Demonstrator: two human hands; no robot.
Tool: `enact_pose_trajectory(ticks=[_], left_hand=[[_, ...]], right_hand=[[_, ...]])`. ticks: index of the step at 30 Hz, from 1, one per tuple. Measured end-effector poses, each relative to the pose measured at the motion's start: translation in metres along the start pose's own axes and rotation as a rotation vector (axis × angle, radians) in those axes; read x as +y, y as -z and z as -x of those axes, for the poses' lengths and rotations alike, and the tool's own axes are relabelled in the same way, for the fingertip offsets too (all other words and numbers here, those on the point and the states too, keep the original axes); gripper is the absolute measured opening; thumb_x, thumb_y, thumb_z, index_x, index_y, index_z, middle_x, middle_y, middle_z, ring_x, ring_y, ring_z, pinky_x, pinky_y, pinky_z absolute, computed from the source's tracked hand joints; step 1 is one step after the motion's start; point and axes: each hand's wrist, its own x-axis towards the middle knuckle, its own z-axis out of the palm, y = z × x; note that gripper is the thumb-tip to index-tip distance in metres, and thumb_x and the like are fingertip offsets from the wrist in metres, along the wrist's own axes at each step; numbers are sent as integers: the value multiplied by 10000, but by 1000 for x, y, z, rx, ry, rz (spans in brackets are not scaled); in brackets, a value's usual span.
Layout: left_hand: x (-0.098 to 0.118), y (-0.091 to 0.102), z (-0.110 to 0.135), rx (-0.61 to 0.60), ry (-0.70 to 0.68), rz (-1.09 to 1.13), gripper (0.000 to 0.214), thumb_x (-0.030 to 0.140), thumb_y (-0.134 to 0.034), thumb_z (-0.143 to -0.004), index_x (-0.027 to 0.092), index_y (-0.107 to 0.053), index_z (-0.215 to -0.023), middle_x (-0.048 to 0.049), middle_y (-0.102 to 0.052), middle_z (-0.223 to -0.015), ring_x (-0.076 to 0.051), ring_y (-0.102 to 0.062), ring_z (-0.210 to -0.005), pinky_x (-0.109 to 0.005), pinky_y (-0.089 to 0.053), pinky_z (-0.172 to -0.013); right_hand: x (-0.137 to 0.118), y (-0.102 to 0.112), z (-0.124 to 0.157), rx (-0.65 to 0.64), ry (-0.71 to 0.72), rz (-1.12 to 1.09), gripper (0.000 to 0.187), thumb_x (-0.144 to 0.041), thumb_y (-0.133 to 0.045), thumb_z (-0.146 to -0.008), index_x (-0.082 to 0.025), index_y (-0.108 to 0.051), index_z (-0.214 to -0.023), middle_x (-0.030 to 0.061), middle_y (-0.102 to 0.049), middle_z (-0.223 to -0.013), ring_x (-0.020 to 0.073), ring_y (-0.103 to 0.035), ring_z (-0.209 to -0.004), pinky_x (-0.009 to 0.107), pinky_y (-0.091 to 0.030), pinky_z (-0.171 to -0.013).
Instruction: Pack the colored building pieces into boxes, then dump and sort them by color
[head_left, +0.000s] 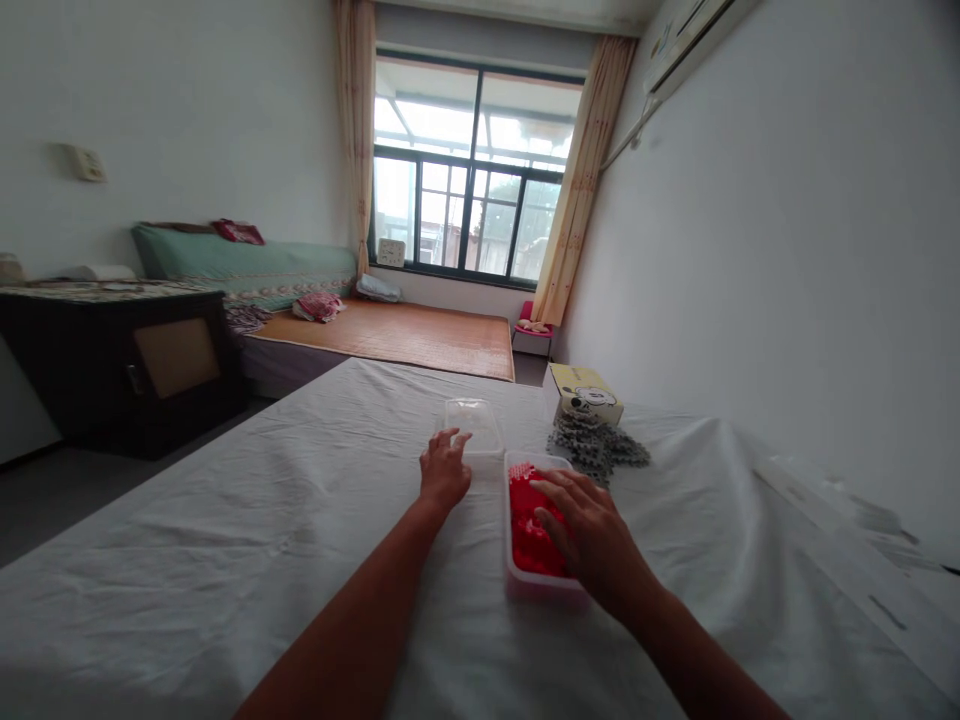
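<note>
1. Red pieces (527, 545) are filling a clear box (541, 588) sitting on the white-sheeted counter (300, 520).
2. The right hand (592, 535) is resting released, fingers spread, on the pieces.
3. The left hand (444, 470) is touching the clear lid (472, 420), fingers loose, grasping nothing.
</note>
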Motion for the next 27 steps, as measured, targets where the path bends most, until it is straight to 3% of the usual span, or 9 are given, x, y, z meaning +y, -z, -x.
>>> enact_pose_trajectory(ticks=[3, 9, 17, 21, 24, 27], left_hand=[[-14, 2, -4, -64, 35, -95, 607, 22, -499, -687, 277, -554, -1236, -84, -465, -1367, -309, -350, -1273, -526, -353, -982], [-14, 6, -9, -67, 26, -120, 395, 138, -483, -821, 316, -630, -1141, -64, -542, -1297, -305, -460, -1167, -517, -391, -930], [-9, 33, -18, 205, -33, 125, 294, 276, -449, -912, 252, -625, -1147, -39, -631, -1197, -209, -605, -1059, -330, -492, -896], [29, 54, -5, 210, -250, 161, 278, 321, -444, -934, 254, -633, -1126, -15, -665, -1152, -170, -624, -1042, -297, -496, -912], [62, 63, 20, 117, -498, 56, 260, 321, -468, -929, 292, -629, -1132, 2, -672, -1150, -163, -633, -1021, -281, -521, -875], [82, 67, 45, 114, -689, 5, 257, 261, -462, -935, 278, -627, -1131, -3, -678, -1143, -162, -627, -1040, -275, -529, -876]], right_hand=[[9, -2, 11, 81, -108, -68, 267, -304, -449, -914, -253, -593, -1133, 56, -627, -1202, 231, -530, -1147, 422, -428, -945], [32, 6, 29, 170, -307, -279, 238, -318, -440, -903, -247, -609, -1054, 60, -652, -1126, 210, -579, -1076, 394, -461, -943], [39, 14, 47, 206, -437, -427, 253, -347, -456, -878, -233, -632, -1021, 71, -659, -1121, 217, -603, -1056, 358, -526, -857], [40, 19, 55, 243, -465, -453, 255, -375, -475, -861, -239, -651, -986, 59, -678, -1096, 217, -623, -1030, 343, -543, -823], [43, 22, 61, 249, -492, -491, 244, -375, -485, -858, -242, -652, -975, 53, -681, -1092, 209, -631, -1015, 327, -549, -808], [45, 22, 67, 228, -502, -554, 243, -373, -484, -858, -239, -650, -974, 55, -676, -1100, 205, -630, -1009, 315, -550, -795]])
